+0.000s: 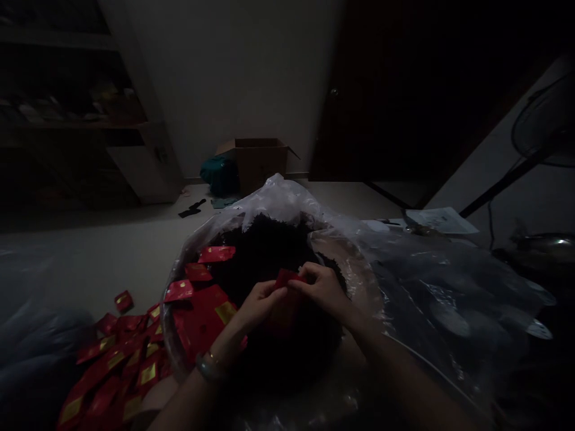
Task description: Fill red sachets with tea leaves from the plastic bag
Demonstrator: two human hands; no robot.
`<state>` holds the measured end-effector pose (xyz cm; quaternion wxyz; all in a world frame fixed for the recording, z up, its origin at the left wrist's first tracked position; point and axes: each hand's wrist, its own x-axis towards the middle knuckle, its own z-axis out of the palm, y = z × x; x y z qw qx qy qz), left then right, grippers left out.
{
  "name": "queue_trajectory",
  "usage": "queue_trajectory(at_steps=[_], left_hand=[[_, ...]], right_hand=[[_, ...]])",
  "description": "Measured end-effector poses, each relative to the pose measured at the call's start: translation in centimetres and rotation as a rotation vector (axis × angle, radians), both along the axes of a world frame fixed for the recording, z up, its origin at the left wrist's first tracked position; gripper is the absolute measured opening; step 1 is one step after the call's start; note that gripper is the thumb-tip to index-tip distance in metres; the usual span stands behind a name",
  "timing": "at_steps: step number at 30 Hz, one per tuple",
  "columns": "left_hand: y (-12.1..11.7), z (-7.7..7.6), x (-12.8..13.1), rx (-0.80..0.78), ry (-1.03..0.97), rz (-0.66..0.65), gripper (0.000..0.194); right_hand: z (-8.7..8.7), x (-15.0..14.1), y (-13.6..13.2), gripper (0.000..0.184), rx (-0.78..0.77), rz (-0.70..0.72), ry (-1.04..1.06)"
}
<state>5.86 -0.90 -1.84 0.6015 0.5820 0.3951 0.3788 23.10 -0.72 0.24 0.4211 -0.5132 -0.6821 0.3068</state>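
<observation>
My left hand (258, 305) and my right hand (324, 290) pinch the top edge of a small red packet (284, 306) between them. The packet hangs over a dark, loose, leafy heap (269, 245) in a container lined with a clear plastic bag (281, 191). Left of my left hand, inside the plastic rim, lie more red packets (197, 317), some with gold labels. What the held packet contains cannot be seen, and its lower part is dim in shadow.
A pile of red packets with gold labels (121, 359) lies at the lower left. Clear plastic sheeting (431, 293) spreads to the right. Behind stand an open cardboard box (262, 161), a teal bag (219, 175) and a shelf unit (148, 149). A fan (545, 123) is at far right.
</observation>
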Motion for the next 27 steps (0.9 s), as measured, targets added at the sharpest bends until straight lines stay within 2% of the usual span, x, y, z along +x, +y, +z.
queue_trajectory(at_steps=[4, 7, 12, 20, 24, 27], left_hand=[[-0.2, 0.7, 0.3, 0.085, -0.011, 0.050, 0.039], [-0.2, 0.8, 0.3, -0.003, -0.033, 0.078, 0.043], [-0.1, 0.7, 0.1, -0.124, -0.114, 0.131, 0.050], [-0.4, 1.1, 0.2, -0.154, -0.092, 0.102, 0.036], [-0.3, 0.7, 0.0, -0.227, -0.114, 0.134, 0.037], [-0.2, 0.6, 0.0, -0.242, -0.136, 0.145, 0.038]], right_hand=[[0.2, -0.3, -0.1, 0.017, -0.090, 0.003, 0.072], [0.3, -0.5, -0.1, 0.025, -0.104, -0.023, 0.153], [0.2, -0.4, -0.1, 0.017, -0.180, 0.015, 0.218], [0.4, -0.4, -0.3, 0.016, -0.134, 0.035, 0.117], [1.1, -0.4, -0.4, 0.012, -0.165, 0.114, 0.060], [1.2, -0.3, -0.3, 0.013, -0.213, 0.111, 0.078]])
